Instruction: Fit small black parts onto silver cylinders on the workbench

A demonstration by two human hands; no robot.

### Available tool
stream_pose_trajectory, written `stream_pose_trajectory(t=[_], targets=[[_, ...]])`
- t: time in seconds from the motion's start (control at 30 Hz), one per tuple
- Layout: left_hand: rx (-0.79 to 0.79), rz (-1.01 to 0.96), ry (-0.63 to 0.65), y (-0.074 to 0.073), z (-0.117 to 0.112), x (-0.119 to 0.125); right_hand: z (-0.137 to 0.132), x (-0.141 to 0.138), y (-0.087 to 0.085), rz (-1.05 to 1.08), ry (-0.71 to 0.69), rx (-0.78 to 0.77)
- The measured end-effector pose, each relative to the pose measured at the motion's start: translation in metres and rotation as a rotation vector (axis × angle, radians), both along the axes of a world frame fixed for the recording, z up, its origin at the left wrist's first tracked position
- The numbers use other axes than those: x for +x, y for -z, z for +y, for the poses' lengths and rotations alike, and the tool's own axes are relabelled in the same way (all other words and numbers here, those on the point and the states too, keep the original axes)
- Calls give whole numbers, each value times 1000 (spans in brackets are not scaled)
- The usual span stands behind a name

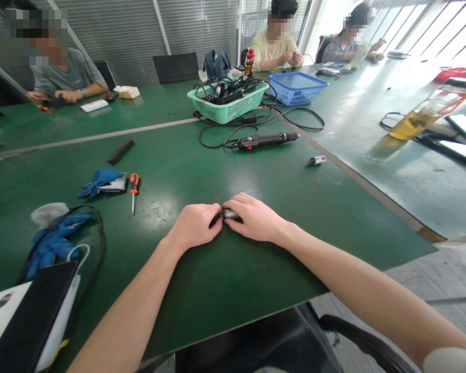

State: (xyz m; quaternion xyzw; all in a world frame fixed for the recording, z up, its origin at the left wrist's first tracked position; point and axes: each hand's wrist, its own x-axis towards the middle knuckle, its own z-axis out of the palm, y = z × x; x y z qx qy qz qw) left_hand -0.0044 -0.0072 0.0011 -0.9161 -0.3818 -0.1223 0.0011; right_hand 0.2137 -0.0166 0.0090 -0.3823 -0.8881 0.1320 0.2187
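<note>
Low over the green table, my two hands meet with their fingertips nearly touching. My left hand (199, 223) is closed around a small black piece (215, 219), mostly hidden by the fingers. In my right hand (254, 216) is a small silver cylinder (230, 213), gripped from above with its end facing the black piece. Whether the two parts are joined I cannot tell. A similar silver and black cylinder (317, 160) lies farther off to the right. Beyond my hands rests a black electric screwdriver (267, 140) with its cord. An orange-handled screwdriver (134, 186) lies to the left.
A green basket (229, 111) of cables and tools stands beside a blue basket (297, 89). At left are blue gloves (54, 241), a black bar (120, 152) and a phone (34, 316). A bottle (415, 119) stands right. Several people sit across the table (202, 290).
</note>
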Motion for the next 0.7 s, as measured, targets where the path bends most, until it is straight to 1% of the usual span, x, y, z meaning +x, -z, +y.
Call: stream_pose_trajectory(t=[0.4,0.7], targets=[[9,5,-4,-2,0,1,1,0,1,6,0,-1],[17,8,-5,-1,0,0,0,0,-1,8,-1,-6]])
